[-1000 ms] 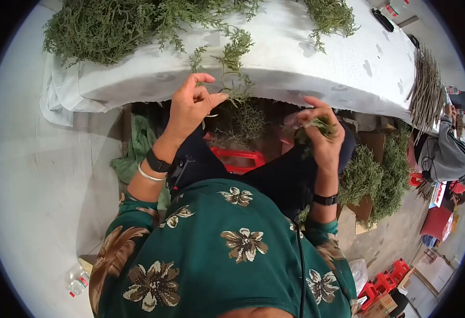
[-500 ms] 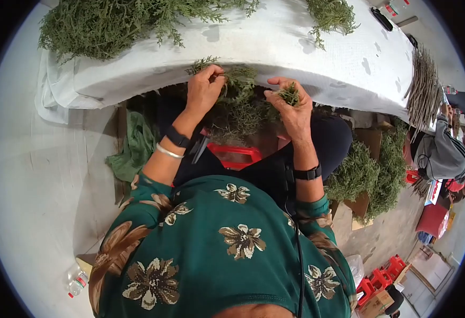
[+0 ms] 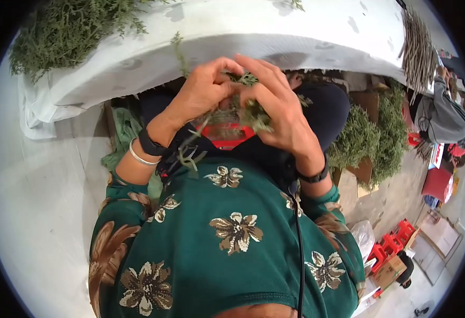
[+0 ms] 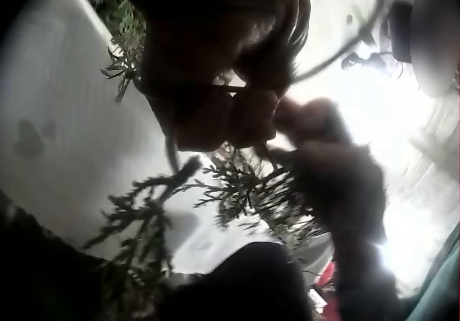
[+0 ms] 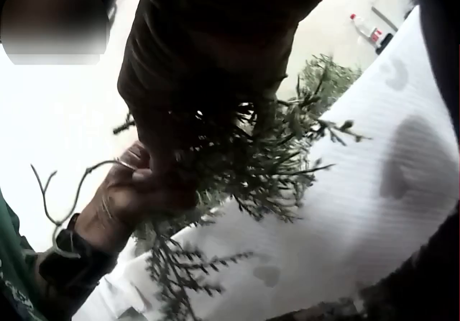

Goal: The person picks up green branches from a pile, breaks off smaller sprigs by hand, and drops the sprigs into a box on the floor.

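In the head view both hands meet in front of the table edge, above the lap. My left hand (image 3: 203, 87) pinches a leafy green sprig (image 4: 144, 220) by its thin stem, and a bare forked stem (image 5: 54, 220) trails below that hand. My right hand (image 3: 277, 103) holds a small bunch of feathery conifer-like sprigs (image 5: 251, 163) in curled fingers, some poking out under the palm. Fingertips of the two hands come together at the stems. The exact meeting point is partly hidden behind the right fingers. Another upright sprig tip (image 3: 179, 50) rises just above the left hand.
A big heap of greenery (image 3: 73, 42) lies at the left of the white-covered table (image 3: 232, 45). Thin brown sticks (image 3: 418, 50) hang over its right end. Below are a red stool (image 3: 224, 137), a green bag (image 3: 126, 122) and more greenery (image 3: 357, 138) beside cardboard. Another person (image 3: 444, 111) is at far right.
Both hands have drawn together from apart, the right one moving left toward the left hand. The head view has shifted, with the table sitting higher in it.
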Tool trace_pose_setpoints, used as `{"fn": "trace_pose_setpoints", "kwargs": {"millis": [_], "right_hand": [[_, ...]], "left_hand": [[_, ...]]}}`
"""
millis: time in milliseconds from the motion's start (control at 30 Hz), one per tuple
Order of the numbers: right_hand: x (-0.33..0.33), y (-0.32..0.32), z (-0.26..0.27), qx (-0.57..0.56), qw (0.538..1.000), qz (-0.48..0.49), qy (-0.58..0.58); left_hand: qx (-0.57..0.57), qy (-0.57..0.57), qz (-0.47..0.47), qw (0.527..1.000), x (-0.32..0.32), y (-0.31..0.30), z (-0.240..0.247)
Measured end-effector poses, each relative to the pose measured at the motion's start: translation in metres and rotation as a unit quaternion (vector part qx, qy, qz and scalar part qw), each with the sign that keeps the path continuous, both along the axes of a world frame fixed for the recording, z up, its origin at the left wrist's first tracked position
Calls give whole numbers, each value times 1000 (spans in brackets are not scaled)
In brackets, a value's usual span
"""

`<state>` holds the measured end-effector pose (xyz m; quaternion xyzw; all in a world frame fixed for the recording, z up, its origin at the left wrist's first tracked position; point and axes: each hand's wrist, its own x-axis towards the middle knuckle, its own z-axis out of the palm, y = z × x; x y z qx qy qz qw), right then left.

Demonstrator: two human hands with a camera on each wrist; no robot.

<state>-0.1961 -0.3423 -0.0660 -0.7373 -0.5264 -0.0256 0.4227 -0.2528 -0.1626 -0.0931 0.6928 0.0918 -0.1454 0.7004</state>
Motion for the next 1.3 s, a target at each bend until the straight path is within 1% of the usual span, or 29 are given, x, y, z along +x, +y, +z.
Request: {"fn": "trace_pose_setpoints", "kwargs": {"millis": [33,67,100,133,167,200,267,300,367,433,467,500,533,600,633,700,767,833,867,900,933,967,1000,1033,1100,1133,1200,1267,1300], "right_hand": [[-1,-3,-6,-20,1000,2,-8],[-2,-5,-14,13,998,9,58],[0,-6,-20,47,991,19,122],[1,-7,-25,81,979,32,186],[-2,-7,-28,83,979,32,186],[-8,-7,-31,112,963,12,245],[-16,-7,-33,168,917,-28,360],[-16,-9,-34,169,917,-29,360],[-15,-12,-38,97,924,-108,354],[-10,-16,-40,65,922,-153,350],[-5,-21,-42,-1,958,-175,226],[1,-25,-44,-68,974,-194,99],[4,-29,-44,-135,969,-206,-31],[8,-32,-39,-133,969,-203,-54],[11,-31,-35,-129,968,-199,-78],[20,-27,-31,-122,967,-195,-111],[31,-20,-35,-63,975,-200,-77],[45,-15,-55,-35,961,-267,-70],[64,-20,-63,15,938,-344,43],[84,-25,-70,87,894,-414,151],[101,-45,-67,200,777,-465,374],[113,-51,-61,209,815,-430,326],[111,-50,-59,213,847,-393,287],[89,-39,-46,206,846,-389,300],[71,-13,-9,186,905,-254,286],[60,-11,-1,186,907,-249,283],[45,-8,12,198,918,-154,306],[24,-8,23,171,923,-149,312],[13,-8,26,147,923,-151,322]], "left_hand": [[-35,-15,-2,999,0,-5,2],[-66,-36,-2,997,2,-7,3],[-65,-39,-4,997,4,-7,3],[-125,-22,2,992,5,-7,1],[-185,-1,7,983,4,-7,-1],[-244,20,10,969,4,-8,-1],[-260,28,-1,965,6,-11,3],[-277,35,-8,960,7,-14,6],[-291,43,-17,956,6,-16,8],[-181,25,-17,983,1,-19,9],[-125,15,-18,992,-1,-21,9],[-125,17,-23,992,-3,-21,8],[-42,-7,-44,998,-5,-22,6],[124,-57,-81,987,-9,-21,4],[126,-60,-81,987,-10,-21,6],[89,-71,-61,992,-10,-21,14],[68,-80,-49,993,-10,-20,27],[-29,17,-70,997,-13,-16,53],[-77,65,-79,992,-17,-13,59],[-73,69,-81,992,-23,-8,61],[-89,42,-29,995,-29,-3,62],[-103,1,36,994,-30,3,63],[-117,-31,104,987,-37,8,63],[-115,-18,114,987,-43,14,58],[-287,-103,136,943,-16,38,33],[-374,-139,142,906,-10,43,26],[-390,-151,159,894,-5,43,18],[-423,-154,186,873,-1,35,12],[-425,-152,186,873,0,34,9]]}}
